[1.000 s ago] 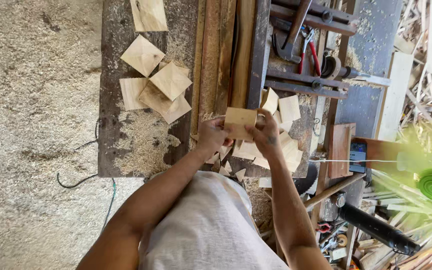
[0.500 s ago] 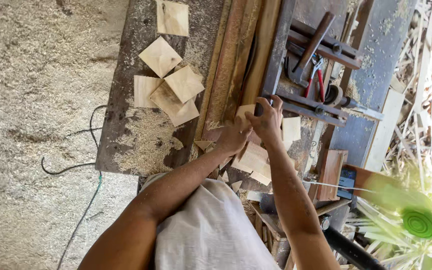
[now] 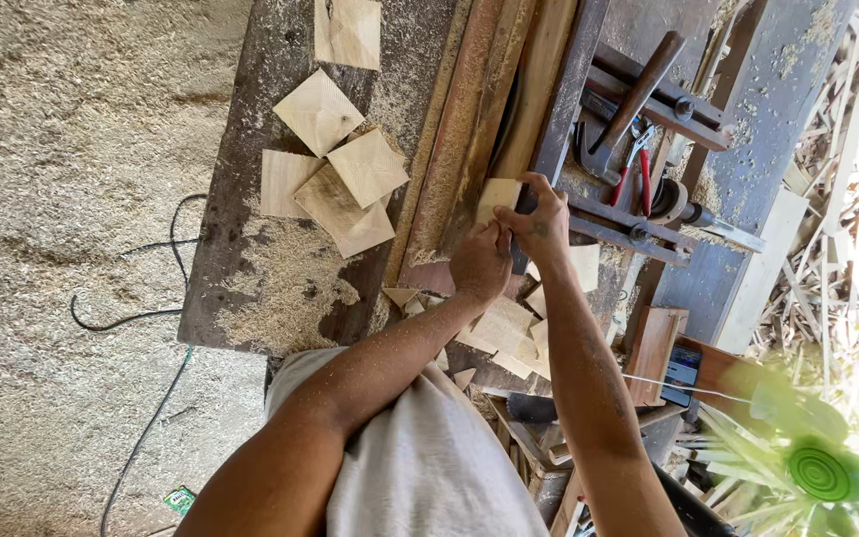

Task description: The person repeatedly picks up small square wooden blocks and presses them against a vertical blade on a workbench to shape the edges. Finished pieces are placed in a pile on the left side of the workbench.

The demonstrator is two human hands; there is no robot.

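Gripping a small pale square wooden block (image 3: 498,196) between them, the left hand (image 3: 481,261) and right hand (image 3: 543,221) have carried it forward from above the loose offcuts (image 3: 509,323) to the long brown planks (image 3: 479,119), fingers pinched on its edges, bringing it against the machine's edge.

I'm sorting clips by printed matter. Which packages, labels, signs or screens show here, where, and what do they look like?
Small wrapper: on the sawdust floor, bottom left near the black cable; flat, green with white print.
Boxy item: right of the person's arm, beside a wooden block; blue and dark, too blurred to identify.
No signs or screens.
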